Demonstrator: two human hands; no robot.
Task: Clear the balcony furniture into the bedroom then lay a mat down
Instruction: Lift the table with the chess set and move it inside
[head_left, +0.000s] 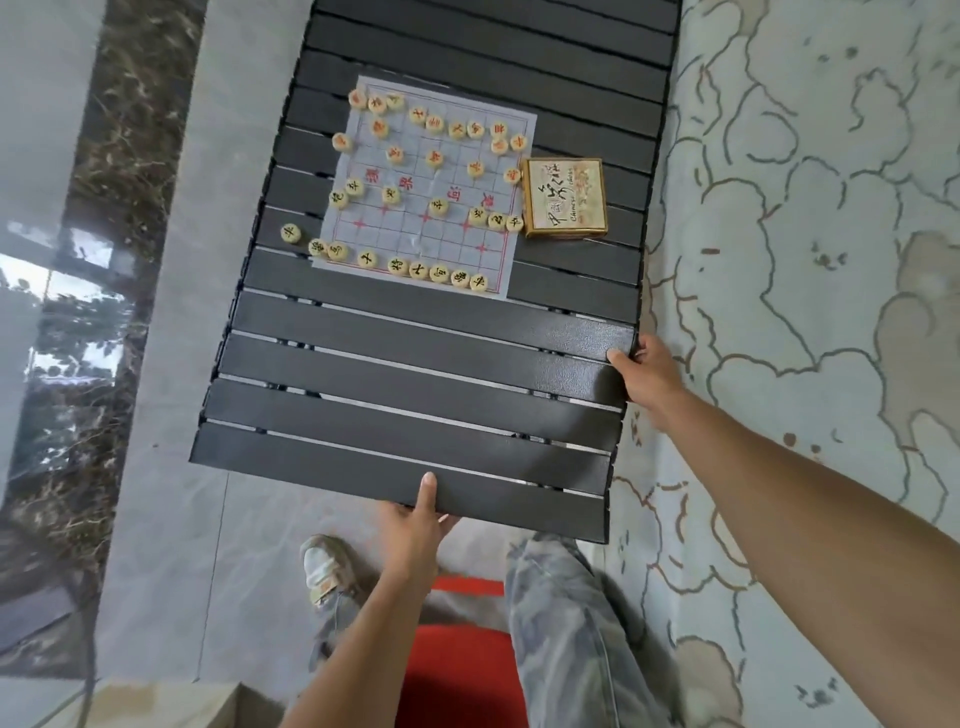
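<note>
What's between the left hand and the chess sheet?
Only bare slats of the table between left hand and chess sheet, in the head view.

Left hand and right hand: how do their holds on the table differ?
The left hand grips the table by its near short end; the right hand grips its right long side. The left hand sits nearer the person; the right hand farther up. Both: thumb on top, fingers curled under.

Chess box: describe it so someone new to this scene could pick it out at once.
A black slatted table fills the view's middle, a paper chess board on it. Beside the board's right edge sits the chess box: square, gold-rimmed, the only box among small round pieces.
</note>
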